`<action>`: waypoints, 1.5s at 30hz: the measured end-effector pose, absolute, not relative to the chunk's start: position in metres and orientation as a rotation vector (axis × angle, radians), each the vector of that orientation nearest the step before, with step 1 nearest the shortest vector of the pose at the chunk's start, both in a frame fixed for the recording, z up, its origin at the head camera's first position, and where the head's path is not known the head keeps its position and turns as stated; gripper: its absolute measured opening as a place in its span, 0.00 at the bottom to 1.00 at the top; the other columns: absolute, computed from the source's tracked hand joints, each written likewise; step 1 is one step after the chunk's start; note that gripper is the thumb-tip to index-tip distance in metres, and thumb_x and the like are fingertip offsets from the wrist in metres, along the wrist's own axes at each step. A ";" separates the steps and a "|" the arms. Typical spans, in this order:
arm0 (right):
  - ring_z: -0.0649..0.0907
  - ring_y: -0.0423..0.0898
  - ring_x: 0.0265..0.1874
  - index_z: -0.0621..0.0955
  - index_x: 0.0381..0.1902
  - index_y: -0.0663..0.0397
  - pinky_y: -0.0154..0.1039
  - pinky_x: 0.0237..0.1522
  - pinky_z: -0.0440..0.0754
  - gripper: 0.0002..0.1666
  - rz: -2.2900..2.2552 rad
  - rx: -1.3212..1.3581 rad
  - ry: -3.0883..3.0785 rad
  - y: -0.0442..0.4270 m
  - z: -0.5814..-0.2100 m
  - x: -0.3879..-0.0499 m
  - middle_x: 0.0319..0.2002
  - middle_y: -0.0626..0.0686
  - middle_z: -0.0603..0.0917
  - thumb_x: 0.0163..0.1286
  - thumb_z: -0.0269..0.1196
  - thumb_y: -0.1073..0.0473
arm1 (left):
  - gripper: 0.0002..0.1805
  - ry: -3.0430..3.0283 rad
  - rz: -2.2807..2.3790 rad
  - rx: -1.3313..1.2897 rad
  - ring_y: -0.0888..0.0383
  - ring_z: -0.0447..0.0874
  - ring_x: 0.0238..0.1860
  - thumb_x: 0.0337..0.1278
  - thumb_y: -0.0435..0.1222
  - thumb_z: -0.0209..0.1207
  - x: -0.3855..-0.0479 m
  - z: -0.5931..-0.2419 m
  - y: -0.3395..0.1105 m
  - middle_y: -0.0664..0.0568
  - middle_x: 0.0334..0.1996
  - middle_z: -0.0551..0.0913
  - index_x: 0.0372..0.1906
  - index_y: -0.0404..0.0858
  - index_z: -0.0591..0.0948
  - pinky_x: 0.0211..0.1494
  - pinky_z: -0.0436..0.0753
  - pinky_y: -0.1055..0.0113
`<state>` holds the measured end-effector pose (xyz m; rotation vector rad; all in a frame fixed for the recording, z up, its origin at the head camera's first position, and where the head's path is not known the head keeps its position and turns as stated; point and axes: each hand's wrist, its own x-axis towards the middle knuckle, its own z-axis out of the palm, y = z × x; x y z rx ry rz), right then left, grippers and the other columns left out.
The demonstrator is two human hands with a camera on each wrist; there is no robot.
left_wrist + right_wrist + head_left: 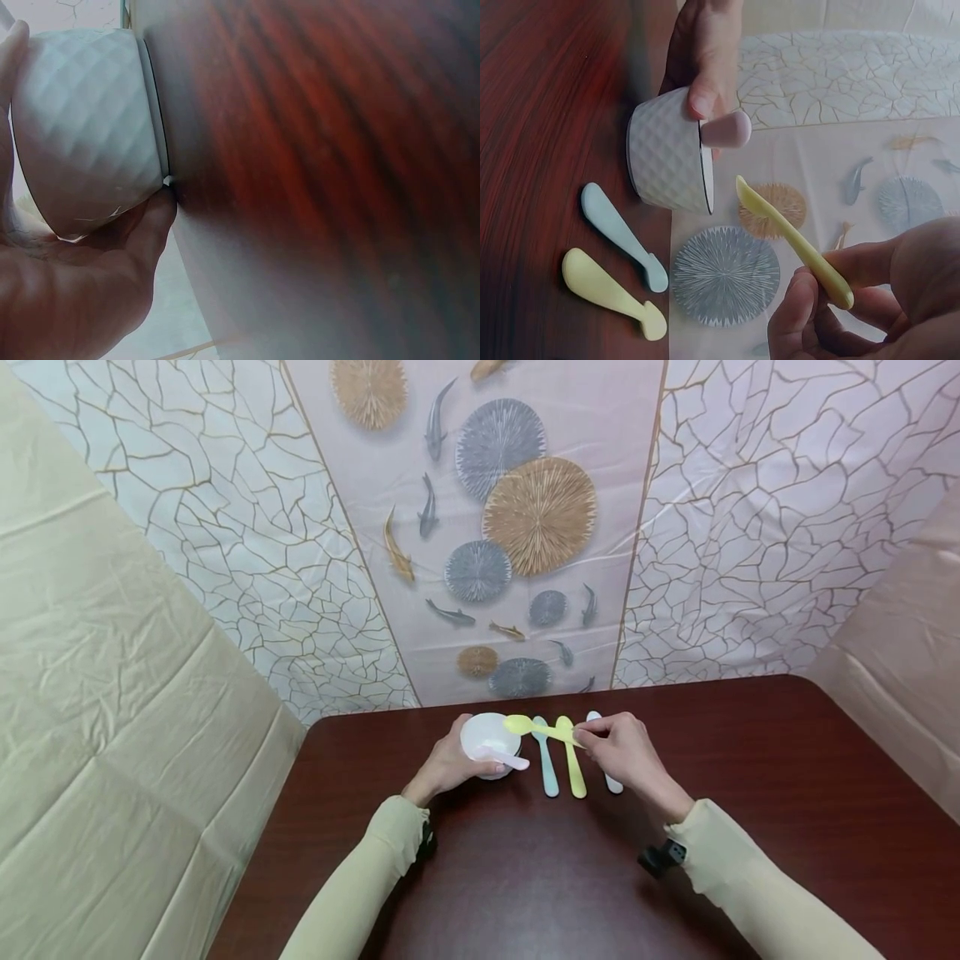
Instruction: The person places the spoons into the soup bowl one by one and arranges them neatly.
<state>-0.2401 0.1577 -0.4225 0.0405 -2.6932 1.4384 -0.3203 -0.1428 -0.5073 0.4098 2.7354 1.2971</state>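
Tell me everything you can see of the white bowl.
The bowl is white and ceramic-looking, its outer wall patterned with diamond facets, its rim edged by a thin dark line. It appears to rest upright on the dark table. The left hand's grip holds its side; a pale pink spoon sits inside, handle over the rim.

A dark reddish-brown wood-grained counter (540, 877) with rounded far corners stands before a patterned backdrop (765, 527). White fabric with an irregular web of gold-brown lines flanks a pale central panel (517, 589), printed with grey and golden fringed discs (539, 516) and small fish (397, 556). Creased cream cloth (112, 718) slopes along the left; beige cloth (907, 668) borders the right. Soft light leaves a hazy sheen on the wood.
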 end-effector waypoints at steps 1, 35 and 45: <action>0.80 0.39 0.22 0.93 0.51 0.62 0.33 0.28 0.75 0.14 1.440 0.031 -2.698 0.157 -0.423 -0.241 0.24 0.47 0.89 0.78 0.67 0.58 | 0.58 2.736 1.295 0.407 0.45 0.83 0.62 0.44 0.52 0.85 -0.321 -0.507 -0.143 0.42 0.65 0.84 0.79 0.47 0.66 0.67 0.80 0.49; 0.79 0.39 0.21 0.92 0.47 0.64 0.33 0.26 0.74 0.13 1.566 0.037 -2.740 0.117 -0.441 -0.263 0.25 0.54 0.89 0.78 0.64 0.62 | 0.55 2.742 1.300 0.432 0.48 0.85 0.57 0.43 0.52 0.86 -0.319 -0.505 -0.143 0.46 0.60 0.87 0.77 0.47 0.68 0.65 0.80 0.52; 0.76 0.42 0.23 0.93 0.46 0.60 0.35 0.28 0.73 0.12 1.473 0.027 -2.765 0.109 -0.451 -0.268 0.27 0.51 0.87 0.76 0.66 0.61 | 0.56 2.747 1.283 0.433 0.47 0.84 0.59 0.44 0.52 0.85 -0.320 -0.506 -0.143 0.45 0.61 0.86 0.78 0.47 0.67 0.66 0.80 0.51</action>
